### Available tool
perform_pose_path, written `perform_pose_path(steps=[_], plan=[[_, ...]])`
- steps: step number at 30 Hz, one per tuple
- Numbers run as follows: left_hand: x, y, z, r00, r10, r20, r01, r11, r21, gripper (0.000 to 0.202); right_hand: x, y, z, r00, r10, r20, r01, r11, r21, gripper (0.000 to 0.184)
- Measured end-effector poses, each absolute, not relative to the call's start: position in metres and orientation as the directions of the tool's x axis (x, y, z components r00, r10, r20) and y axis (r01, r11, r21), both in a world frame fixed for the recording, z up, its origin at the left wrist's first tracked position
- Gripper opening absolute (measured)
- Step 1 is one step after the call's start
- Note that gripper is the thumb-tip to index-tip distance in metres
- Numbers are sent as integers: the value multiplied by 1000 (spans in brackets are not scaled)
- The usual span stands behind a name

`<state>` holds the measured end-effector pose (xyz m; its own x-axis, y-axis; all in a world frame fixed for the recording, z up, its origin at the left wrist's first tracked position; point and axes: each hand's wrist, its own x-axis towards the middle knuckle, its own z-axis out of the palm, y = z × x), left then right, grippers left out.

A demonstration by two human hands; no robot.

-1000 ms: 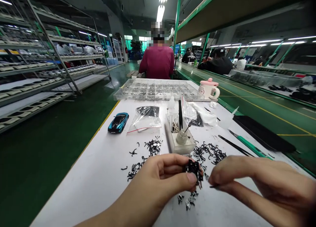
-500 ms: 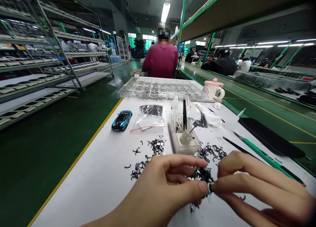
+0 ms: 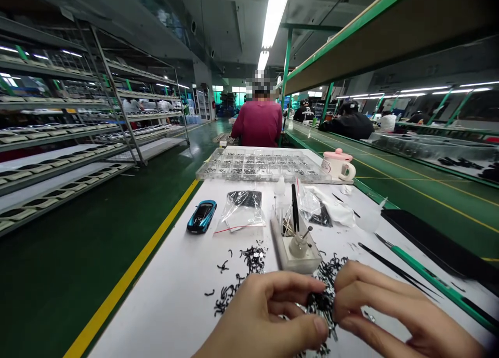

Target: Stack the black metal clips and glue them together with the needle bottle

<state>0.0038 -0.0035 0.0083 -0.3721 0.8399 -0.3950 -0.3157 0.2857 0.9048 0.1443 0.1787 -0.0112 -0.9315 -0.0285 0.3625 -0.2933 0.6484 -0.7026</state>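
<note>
My left hand [image 3: 265, 316] and my right hand [image 3: 390, 311] pinch a tangle of small black wire-like parts [image 3: 322, 303] between their fingers at the bottom of the view. More of these black parts, mixed with small silvery bits [image 3: 254, 258], lie scattered on the white table [image 3: 163, 306] to the left of the tangle. Just beyond my hands stands a small clear box [image 3: 294, 259] holding a glass bottle and thin tools. A plastic bag of black parts [image 3: 245, 212] lies further back. The tangle's inner part is hidden by my fingers.
A compartment tray of small parts [image 3: 263, 166] and a pink-lidded mug [image 3: 339, 167] stand at the table's far end. A blue model car [image 3: 201, 216] sits left, and green-handled tweezers [image 3: 436, 282] lie right. A co-worker in a red top [image 3: 257, 123] sits beyond. Shelving [image 3: 58, 124] lines the left.
The view has tilted up, so the table's contents sit lower in the frame. My hands have drawn closer together around the black tangle.
</note>
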Motion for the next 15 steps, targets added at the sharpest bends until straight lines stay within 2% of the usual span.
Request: perform_pose_path(steps=[4, 7, 11, 15], plan=[[3, 0, 4, -312, 854, -416, -494, 228, 839, 52, 145, 174, -4, -975, 35, 219, -153, 609, -779, 15], [1, 2, 6, -271, 842, -466, -529, 275, 803, 47, 144, 173, 0, -985, 85, 151, -77, 563, -823, 19], [-2, 2, 9, -248, 841, -481, -529, 298, 795, 42, 146, 173, 1, -982, 122, 143, -59, 525, -849, 22], [-1, 2, 12, -253, 861, -441, -545, 249, 800, 37, 150, 170, 4, -975, 105, 198, -105, 570, -815, 17]])
